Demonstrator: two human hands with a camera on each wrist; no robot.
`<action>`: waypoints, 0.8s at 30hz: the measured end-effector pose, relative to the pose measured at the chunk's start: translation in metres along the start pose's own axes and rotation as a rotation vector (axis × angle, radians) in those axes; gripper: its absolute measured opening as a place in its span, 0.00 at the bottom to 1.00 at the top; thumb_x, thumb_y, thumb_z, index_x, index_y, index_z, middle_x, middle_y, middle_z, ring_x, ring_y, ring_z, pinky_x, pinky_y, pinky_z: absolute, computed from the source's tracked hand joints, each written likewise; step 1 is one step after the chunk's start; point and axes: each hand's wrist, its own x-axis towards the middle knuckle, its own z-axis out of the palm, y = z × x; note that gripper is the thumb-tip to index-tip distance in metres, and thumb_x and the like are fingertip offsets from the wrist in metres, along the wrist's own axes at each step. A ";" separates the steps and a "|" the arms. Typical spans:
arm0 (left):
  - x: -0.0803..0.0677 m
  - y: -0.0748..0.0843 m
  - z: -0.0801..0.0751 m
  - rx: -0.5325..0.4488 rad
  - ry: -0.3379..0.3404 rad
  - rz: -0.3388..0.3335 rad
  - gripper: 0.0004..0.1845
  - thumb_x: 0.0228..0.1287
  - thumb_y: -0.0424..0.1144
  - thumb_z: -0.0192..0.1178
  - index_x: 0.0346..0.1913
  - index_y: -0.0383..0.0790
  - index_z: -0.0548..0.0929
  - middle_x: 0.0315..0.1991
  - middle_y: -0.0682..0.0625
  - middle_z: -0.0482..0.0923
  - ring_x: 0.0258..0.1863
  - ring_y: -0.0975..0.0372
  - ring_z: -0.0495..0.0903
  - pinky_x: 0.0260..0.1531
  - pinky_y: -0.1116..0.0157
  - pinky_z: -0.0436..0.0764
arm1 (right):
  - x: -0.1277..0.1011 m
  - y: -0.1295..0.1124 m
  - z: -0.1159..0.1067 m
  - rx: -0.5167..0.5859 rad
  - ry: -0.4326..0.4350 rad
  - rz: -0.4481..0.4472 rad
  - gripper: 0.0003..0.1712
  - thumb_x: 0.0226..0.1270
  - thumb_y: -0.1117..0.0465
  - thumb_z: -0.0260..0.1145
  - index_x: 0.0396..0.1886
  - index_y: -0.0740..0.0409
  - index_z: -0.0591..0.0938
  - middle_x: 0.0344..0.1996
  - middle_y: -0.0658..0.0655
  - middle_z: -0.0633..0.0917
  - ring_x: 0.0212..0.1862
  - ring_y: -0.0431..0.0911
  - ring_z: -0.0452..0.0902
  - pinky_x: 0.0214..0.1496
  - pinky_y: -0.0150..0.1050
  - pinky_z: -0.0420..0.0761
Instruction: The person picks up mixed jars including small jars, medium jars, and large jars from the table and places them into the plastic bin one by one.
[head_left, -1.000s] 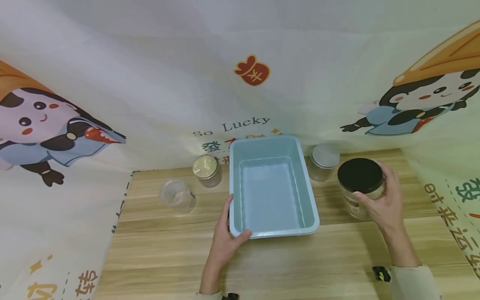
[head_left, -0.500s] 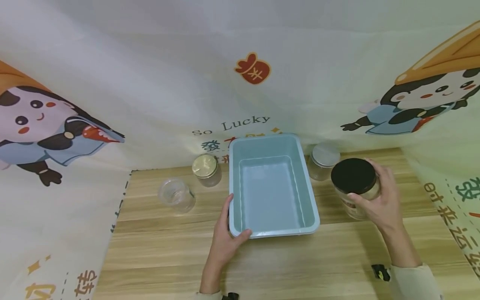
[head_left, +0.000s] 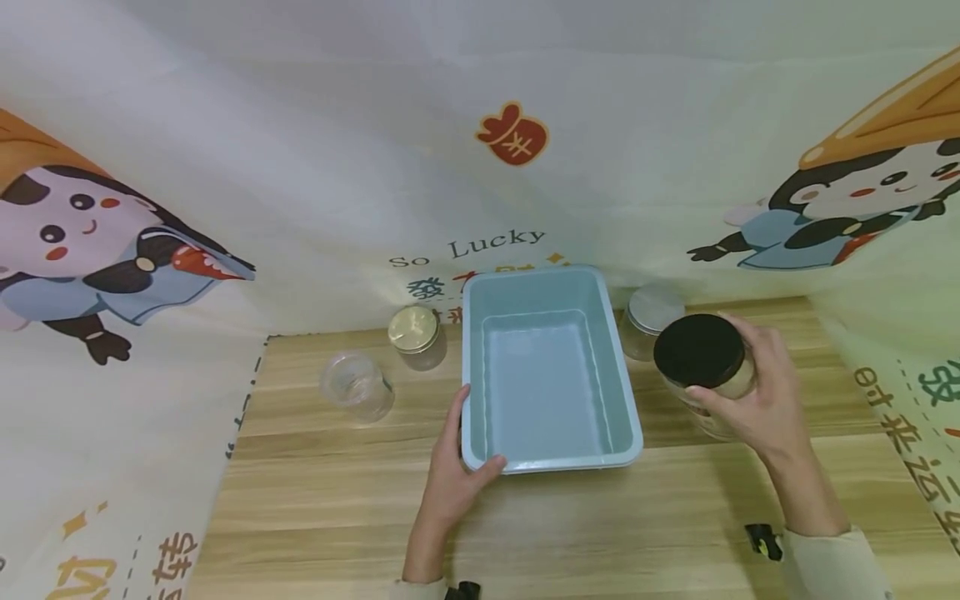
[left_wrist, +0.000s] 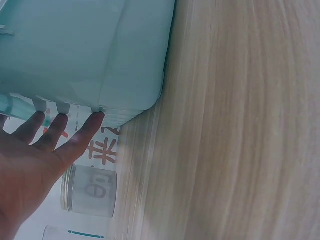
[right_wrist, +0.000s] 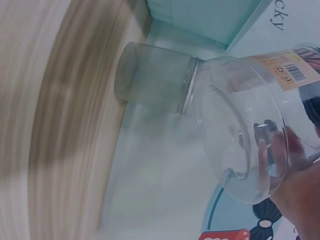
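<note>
My left hand [head_left: 452, 496] grips the near left corner of a pale blue plastic basin [head_left: 546, 462], thumb at the front rim. In the left wrist view, its fingertips meet the basin's outer wall [left_wrist: 75, 50]. To the basin's right, my right hand [head_left: 767, 400] holds a large clear jar by its upper part, just below the black lid [head_left: 699, 350]. The right wrist view shows the jar [right_wrist: 240, 130] raised off the wooden table, its round base visible and a label with a barcode on its side. Nothing shows inside the basin.
A small jar with a silver lid [head_left: 655, 308] stands right of the basin, behind the held jar. On the left are a gold-lidded jar [head_left: 415, 329] and a lidless clear jar [head_left: 360, 387]. A printed cloth [head_left: 360, 167] walls the table's back and sides.
My right hand has carried the black-lidded jar a little left, closer to the basin. The left hand keeps its grip at the basin's corner.
</note>
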 end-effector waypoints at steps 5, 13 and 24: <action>-0.002 0.002 -0.005 -0.012 0.011 -0.047 0.54 0.50 0.43 0.75 0.78 0.58 0.55 0.71 0.38 0.64 0.62 0.44 0.71 0.61 0.43 0.68 | 0.003 -0.007 0.006 -0.035 -0.062 0.003 0.56 0.23 0.69 0.86 0.65 0.58 0.78 0.48 0.54 0.78 0.51 0.33 0.65 0.50 0.31 0.63; 0.002 0.018 -0.009 -0.033 -0.013 -0.046 0.54 0.52 0.42 0.74 0.78 0.41 0.53 0.70 0.29 0.62 0.60 0.37 0.71 0.59 0.41 0.69 | 0.005 -0.014 0.010 -0.047 -0.106 0.027 0.57 0.22 0.72 0.86 0.64 0.57 0.78 0.45 0.56 0.77 0.48 0.33 0.64 0.49 0.31 0.62; 0.003 0.044 -0.005 -0.070 -0.030 -0.035 0.50 0.53 0.40 0.72 0.75 0.31 0.56 0.66 0.28 0.66 0.57 0.33 0.72 0.56 0.36 0.70 | 0.009 -0.022 0.005 -0.112 -0.195 0.076 0.56 0.27 0.68 0.88 0.66 0.51 0.77 0.40 0.56 0.72 0.41 0.40 0.62 0.38 0.39 0.61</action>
